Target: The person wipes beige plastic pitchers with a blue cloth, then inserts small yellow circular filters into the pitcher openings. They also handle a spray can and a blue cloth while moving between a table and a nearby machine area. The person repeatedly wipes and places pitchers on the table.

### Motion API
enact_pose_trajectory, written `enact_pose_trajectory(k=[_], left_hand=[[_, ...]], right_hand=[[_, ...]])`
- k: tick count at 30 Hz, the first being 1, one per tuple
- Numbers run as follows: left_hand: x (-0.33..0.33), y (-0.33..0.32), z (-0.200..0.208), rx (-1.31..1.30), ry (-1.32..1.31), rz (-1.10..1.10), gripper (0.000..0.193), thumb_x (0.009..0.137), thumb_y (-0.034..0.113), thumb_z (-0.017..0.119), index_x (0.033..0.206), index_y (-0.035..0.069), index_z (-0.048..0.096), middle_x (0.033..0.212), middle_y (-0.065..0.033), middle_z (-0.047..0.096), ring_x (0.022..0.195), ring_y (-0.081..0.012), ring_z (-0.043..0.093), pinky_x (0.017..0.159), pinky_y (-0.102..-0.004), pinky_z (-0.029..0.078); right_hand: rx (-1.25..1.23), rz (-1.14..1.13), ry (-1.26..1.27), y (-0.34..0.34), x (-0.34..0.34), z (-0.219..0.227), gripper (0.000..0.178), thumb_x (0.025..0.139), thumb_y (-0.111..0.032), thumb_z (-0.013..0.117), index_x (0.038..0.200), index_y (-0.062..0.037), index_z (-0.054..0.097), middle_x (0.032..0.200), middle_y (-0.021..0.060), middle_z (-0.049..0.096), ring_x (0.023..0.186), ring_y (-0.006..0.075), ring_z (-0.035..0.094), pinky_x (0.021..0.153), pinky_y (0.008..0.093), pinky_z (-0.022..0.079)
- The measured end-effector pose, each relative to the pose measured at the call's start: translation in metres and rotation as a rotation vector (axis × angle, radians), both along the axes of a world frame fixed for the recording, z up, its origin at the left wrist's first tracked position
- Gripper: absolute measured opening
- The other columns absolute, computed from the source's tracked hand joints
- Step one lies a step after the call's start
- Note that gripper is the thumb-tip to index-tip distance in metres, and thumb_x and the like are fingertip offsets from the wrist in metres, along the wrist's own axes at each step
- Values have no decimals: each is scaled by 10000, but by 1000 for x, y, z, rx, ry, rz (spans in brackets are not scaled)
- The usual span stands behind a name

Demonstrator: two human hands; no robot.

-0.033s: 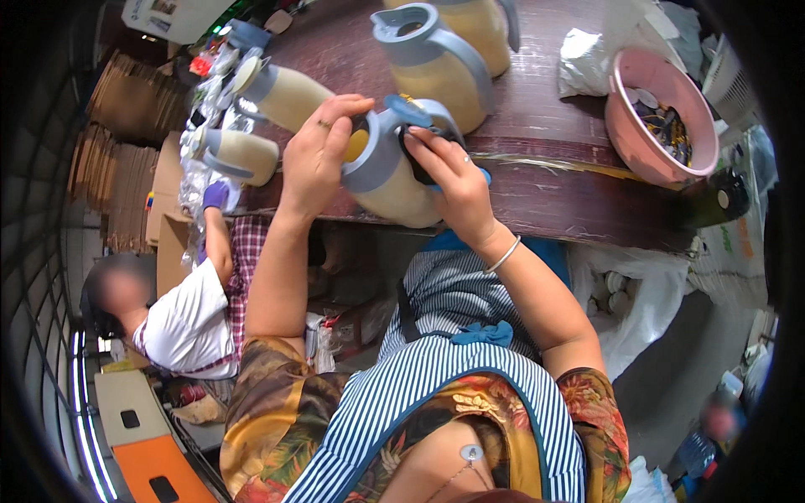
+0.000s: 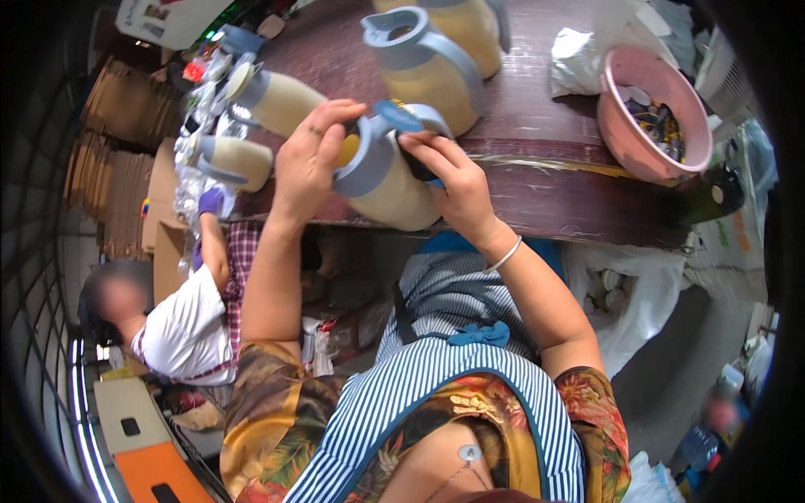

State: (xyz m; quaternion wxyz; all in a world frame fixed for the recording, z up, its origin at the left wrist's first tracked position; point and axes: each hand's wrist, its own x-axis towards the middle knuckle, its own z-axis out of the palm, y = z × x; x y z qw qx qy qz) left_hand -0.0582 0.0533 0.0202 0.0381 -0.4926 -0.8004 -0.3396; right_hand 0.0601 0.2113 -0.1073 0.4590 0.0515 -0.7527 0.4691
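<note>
A cream vacuum jug [image 2: 381, 189] with a grey-blue collar lies tilted at the table's near edge, its mouth toward my left hand [image 2: 306, 163]. That hand is curled at the mouth's rim, thumb and fingers bent against it. A blue round lid piece [image 2: 397, 116] stands up near the jug's handle [image 2: 433, 119]. My right hand [image 2: 457, 180] presses its bent fingers beside the handle, over a dark object [image 2: 415, 163] whose kind I cannot make out. Behind stands another cream jug [image 2: 428, 75], upright.
Two cream jugs [image 2: 281, 99] [image 2: 239, 158] lie on their sides to the left, near a co-worker's purple-gloved hand [image 2: 211, 199]. A pink basin [image 2: 656, 151] of small parts stands right on the dark red table [image 2: 537, 117], beside a clear plastic bag [image 2: 577, 67]. A dark bottle [image 2: 721, 193] lies at the right end.
The whole view has shifted slightly, so things sit a little further left. My hands keep their places on the jug; the blue lid piece looks slightly turned.
</note>
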Motion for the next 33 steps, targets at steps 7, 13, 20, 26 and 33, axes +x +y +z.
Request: enact_pose_trajectory(k=[7,13,20,26,33], left_hand=[[-19,-6,6,-8,-25,-208,372,1034,299,487,1179,7,666,1204,-168,659,1133,-304,632,1004,-361,460],[-15,-5,5,0,71,-184,376,1017,341,518,1174,37,674,1199,-142,674,1101,-328,656,952,-381,503],[-15,-6,9,-10,98,-167,373,1001,344,541,1170,41,676,1192,-137,677,1082,-325,664,936,-383,513],[-18,1,7,-37,17,-206,344,999,264,552,1200,6,656,1238,-174,647,1164,-325,619,1017,-390,455],[-23,-5,2,-55,4,-327,348,1001,205,524,1250,-10,639,1319,-187,609,1256,-314,559,1079,-406,406]], right_hand=[[-185,-21,188,131,40,17,340,690,138,492,989,-19,537,1058,137,635,930,213,603,870,319,494],[298,-341,-376,179,100,-42,240,796,38,678,1002,-41,585,1123,130,633,1054,371,604,905,414,494],[742,-576,-721,190,83,-68,79,928,-172,598,905,-98,582,695,95,646,739,320,629,611,447,504],[1132,-916,-603,240,-13,-94,182,906,-194,556,1078,-171,609,1005,19,614,962,195,643,788,385,497],[1282,-655,-759,284,-20,-114,240,824,-186,558,798,-94,779,943,124,743,1017,297,662,1011,559,369]])
